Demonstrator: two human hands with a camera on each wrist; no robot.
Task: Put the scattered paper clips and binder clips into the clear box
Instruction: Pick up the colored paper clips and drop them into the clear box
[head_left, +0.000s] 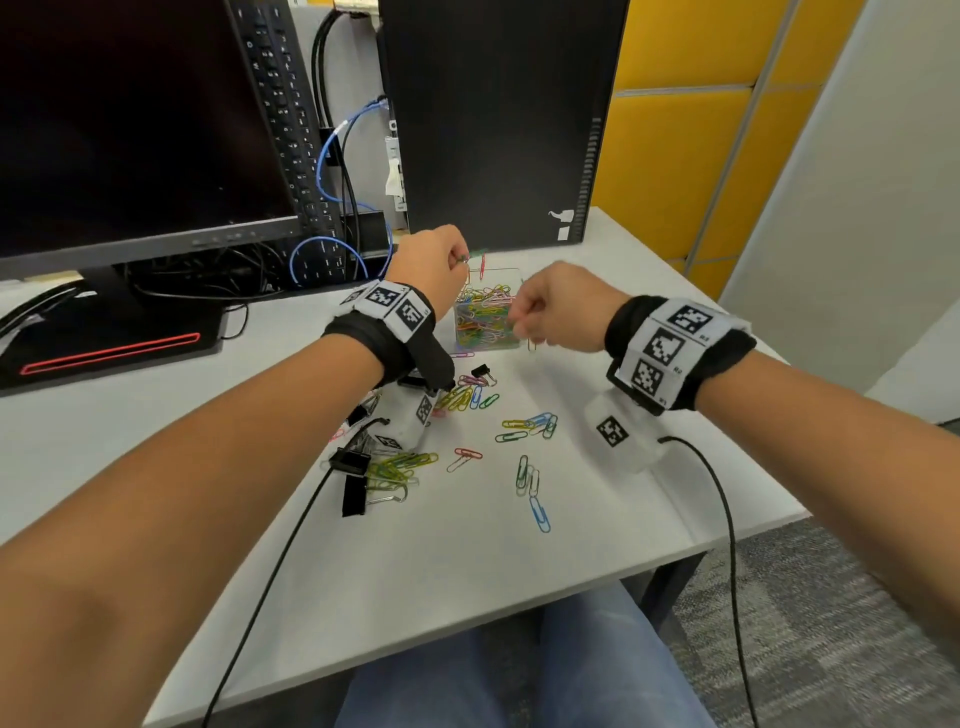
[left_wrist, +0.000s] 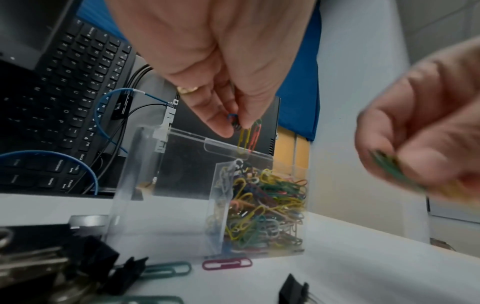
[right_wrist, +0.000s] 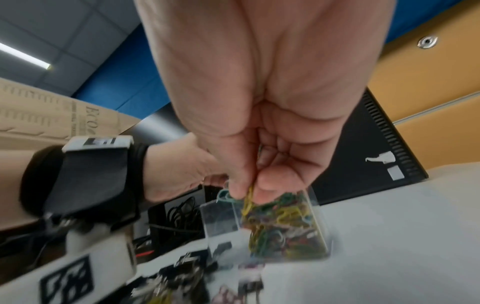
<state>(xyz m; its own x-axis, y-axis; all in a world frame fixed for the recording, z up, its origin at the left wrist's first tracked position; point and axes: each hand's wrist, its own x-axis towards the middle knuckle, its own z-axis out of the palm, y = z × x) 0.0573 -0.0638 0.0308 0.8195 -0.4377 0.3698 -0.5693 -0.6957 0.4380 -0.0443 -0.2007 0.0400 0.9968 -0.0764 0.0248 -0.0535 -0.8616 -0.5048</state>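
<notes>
A clear box (head_left: 485, 317) (left_wrist: 182, 185) (right_wrist: 285, 226), partly filled with coloured paper clips, stands at the middle of the white table. My left hand (head_left: 460, 260) (left_wrist: 233, 123) hovers over its far left corner and pinches a few paper clips (left_wrist: 246, 139) that dangle above the opening. My right hand (head_left: 519, 317) (right_wrist: 249, 191) is at the box's right side, pinching a small bunch of green and yellow clips (right_wrist: 246, 202). Loose paper clips (head_left: 524, 426) and black binder clips (head_left: 353, 467) lie scattered on the table nearer me.
A monitor (head_left: 130, 130) and an upright keyboard (head_left: 291, 114) stand at the back left, with cables (head_left: 332, 244) behind the box. A black computer tower (head_left: 493, 114) stands right behind the box. The table edge (head_left: 727, 540) runs close on the right.
</notes>
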